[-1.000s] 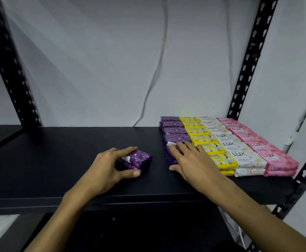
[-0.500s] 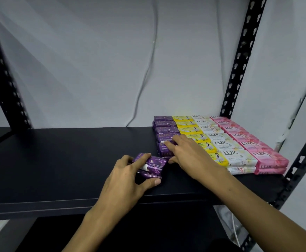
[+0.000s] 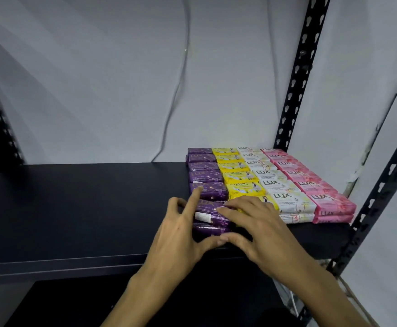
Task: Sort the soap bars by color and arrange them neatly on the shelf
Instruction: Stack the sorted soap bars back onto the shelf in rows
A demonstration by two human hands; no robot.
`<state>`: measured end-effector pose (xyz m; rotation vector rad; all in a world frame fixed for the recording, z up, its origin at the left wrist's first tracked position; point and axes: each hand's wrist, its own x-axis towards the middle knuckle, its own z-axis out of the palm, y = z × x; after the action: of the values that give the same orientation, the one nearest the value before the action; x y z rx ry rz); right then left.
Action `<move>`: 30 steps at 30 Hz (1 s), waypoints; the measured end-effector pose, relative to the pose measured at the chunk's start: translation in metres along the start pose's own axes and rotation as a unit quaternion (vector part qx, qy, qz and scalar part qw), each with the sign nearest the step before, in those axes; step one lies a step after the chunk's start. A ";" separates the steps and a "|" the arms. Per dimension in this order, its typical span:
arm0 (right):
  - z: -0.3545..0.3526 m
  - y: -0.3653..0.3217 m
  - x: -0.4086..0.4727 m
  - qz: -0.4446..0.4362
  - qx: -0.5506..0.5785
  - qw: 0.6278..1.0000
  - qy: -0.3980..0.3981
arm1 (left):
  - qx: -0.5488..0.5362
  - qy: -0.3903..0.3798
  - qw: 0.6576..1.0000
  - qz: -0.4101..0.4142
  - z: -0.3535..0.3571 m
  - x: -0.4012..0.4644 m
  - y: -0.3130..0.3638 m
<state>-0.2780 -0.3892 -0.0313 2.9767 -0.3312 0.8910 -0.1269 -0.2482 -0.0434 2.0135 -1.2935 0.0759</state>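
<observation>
Shelf: we see a black shelf (image 3: 75, 208) on slotted black posts (image 3: 299, 74), with a pale wall behind it.
Soap rows: four colour rows run front to back at the shelf's right end, side by side and touching: purple row (image 3: 204, 172), yellow row (image 3: 236, 175), white row (image 3: 271, 181), pink row (image 3: 310, 182). At the front of the white and pink rows we see bars stacked in two layers.
Front purple bars: a stack of purple bars (image 3: 210, 220) sits at the near end of the purple row, close to the shelf's front edge; the top bar shows a white label on its side.
Left hand: our left hand (image 3: 178, 239) has its grip curled round the left side of that stack, thumb along the front, index finger stretched up to touch the purple bar behind.
Right hand: our right hand (image 3: 261, 230) lies over the stack's right side, fingers fairly straight across the top bar, thumb at the front meeting the left thumb. It partly covers the nearest yellow bar.
Wire: a thin wire (image 3: 176, 90) hangs down the wall to the shelf.
</observation>
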 end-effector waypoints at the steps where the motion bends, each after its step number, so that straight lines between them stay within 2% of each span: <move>1: 0.005 0.003 0.000 -0.012 -0.026 1.000 0.013 | -0.020 -0.008 1.000 -0.005 -0.004 0.003 -0.004; 4: 0.016 0.014 0.004 -0.026 -0.075 0.995 0.055 | -0.030 -0.015 0.999 -0.009 -0.014 0.012 -0.010; 8: 0.026 0.020 0.013 -0.002 -0.101 0.994 0.045 | -0.031 0.024 0.999 -0.003 -0.007 0.015 -0.007; 14: 0.024 0.024 0.006 0.011 -0.056 0.998 0.035 | -0.087 0.050 0.994 -0.033 -0.002 0.019 -0.007; 20: 0.030 0.026 0.008 0.005 -0.028 0.998 0.061 | -0.127 0.032 0.990 -0.052 0.002 0.018 -0.004; 24: 0.029 0.025 0.006 0.004 -0.020 0.999 0.043 | -0.137 0.007 0.989 -0.056 -0.002 0.017 -0.007; 28: 0.016 0.028 0.005 0.044 0.013 0.999 0.015 | -0.260 -0.034 0.961 -0.091 -0.015 0.025 -0.013; 30: 0.005 0.034 0.007 0.067 0.013 0.998 0.011 | -0.292 -0.017 0.951 -0.096 -0.021 0.034 -0.008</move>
<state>-0.2768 -0.4242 -0.0329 2.9947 -0.5273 0.9454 -0.0968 -0.2599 -0.0187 1.6120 -0.9822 -0.3922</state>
